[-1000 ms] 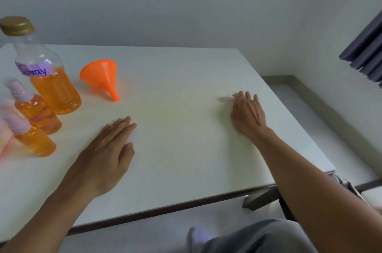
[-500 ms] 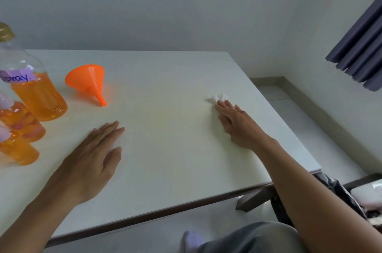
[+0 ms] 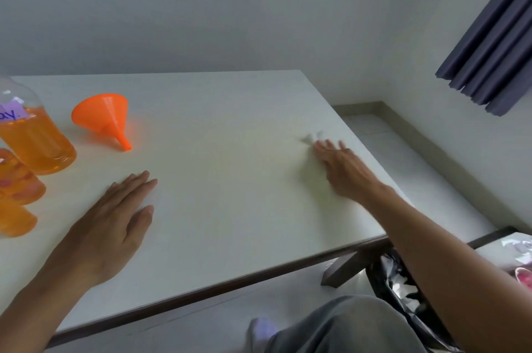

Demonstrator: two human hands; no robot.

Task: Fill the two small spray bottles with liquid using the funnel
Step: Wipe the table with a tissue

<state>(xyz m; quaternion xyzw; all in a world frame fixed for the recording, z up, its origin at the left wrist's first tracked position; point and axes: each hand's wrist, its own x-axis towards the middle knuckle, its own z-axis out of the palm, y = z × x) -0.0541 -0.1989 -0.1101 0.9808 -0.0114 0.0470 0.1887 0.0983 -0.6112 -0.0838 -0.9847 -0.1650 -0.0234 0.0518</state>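
Note:
An orange funnel (image 3: 106, 116) lies on its side at the back left of the white table (image 3: 230, 179). Left of it stands a large clear bottle (image 3: 34, 139) of orange liquid with a purple label, its top cut off by the frame. Two small spray bottles (image 3: 17, 182) (image 3: 14, 220) holding orange liquid stand at the left edge, half out of view. My left hand (image 3: 115, 220) rests flat on the table, empty. My right hand (image 3: 342, 168), blurred, presses flat on a small white tissue (image 3: 312, 138) near the table's right edge.
A dark curtain (image 3: 495, 44) hangs at the upper right. Below the table's right corner stands a bin lined with a shiny bag (image 3: 403, 286). A low white surface (image 3: 506, 249) with crumpled items sits at the far right. My grey-trousered knee (image 3: 345, 326) is below.
The view has swung right, pushing the bottles toward the left edge. My right hand has slid over the table with the white tissue under its fingers. My left hand stays flat.

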